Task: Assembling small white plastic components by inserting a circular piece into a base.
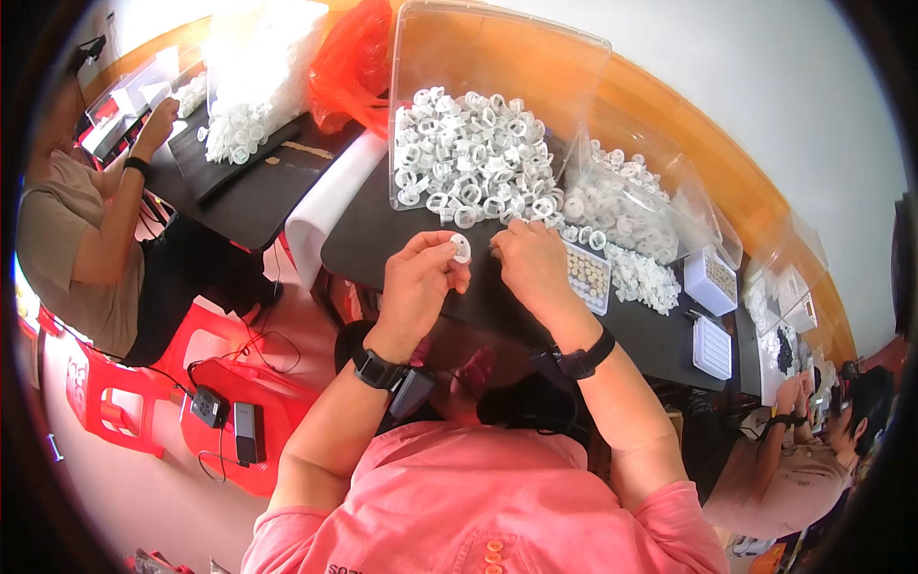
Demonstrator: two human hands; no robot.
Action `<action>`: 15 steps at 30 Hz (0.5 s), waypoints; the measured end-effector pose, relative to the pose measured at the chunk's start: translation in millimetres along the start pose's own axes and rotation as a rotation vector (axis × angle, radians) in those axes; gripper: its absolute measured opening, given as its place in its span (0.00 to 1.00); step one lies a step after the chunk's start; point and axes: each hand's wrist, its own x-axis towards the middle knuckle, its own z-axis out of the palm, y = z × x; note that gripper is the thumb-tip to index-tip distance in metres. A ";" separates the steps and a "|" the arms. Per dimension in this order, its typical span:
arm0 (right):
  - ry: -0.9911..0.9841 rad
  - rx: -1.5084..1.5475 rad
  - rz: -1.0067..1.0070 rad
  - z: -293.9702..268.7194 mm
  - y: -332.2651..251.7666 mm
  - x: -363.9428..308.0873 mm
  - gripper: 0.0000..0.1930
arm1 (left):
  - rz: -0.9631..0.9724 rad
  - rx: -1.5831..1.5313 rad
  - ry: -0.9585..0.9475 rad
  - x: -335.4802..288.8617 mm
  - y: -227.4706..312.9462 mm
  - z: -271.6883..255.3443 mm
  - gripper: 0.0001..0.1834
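My left hand (421,282) pinches a small round white plastic piece (461,249) between thumb and fingers, just off the front edge of the black table (368,230). Close beside it, my right hand (533,263) has its fingers drawn together; whatever they hold, if anything, is hidden. Beyond both hands lies a big heap of white plastic ring parts (473,153), spilling from a clear plastic bin (602,62) toward my fingers. Right of my right hand sits a white tray (601,309) of small round beige pieces, partly covered by that hand.
Right of the tray are small white parts (643,279), a clear bag of rings (626,215), a white box (710,287) and a white ribbed tray (711,346). A red bag (352,72) stands behind. People work at left (81,239) and right (784,478). Red stools (115,402) stand left.
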 end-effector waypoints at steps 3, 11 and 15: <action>-0.031 0.023 -0.010 3.5 -2.3 -0.9 0.04 | 0.008 0.000 -0.015 0.0 -0.1 -2.8 0.10; -0.049 0.095 -0.019 9.4 1.7 -1.0 0.03 | 0.001 -0.003 -0.017 0.9 0.2 -2.3 0.10; -0.077 0.071 -0.017 6.4 -0.9 -1.1 0.05 | -0.006 0.010 -0.024 1.1 0.3 -1.9 0.10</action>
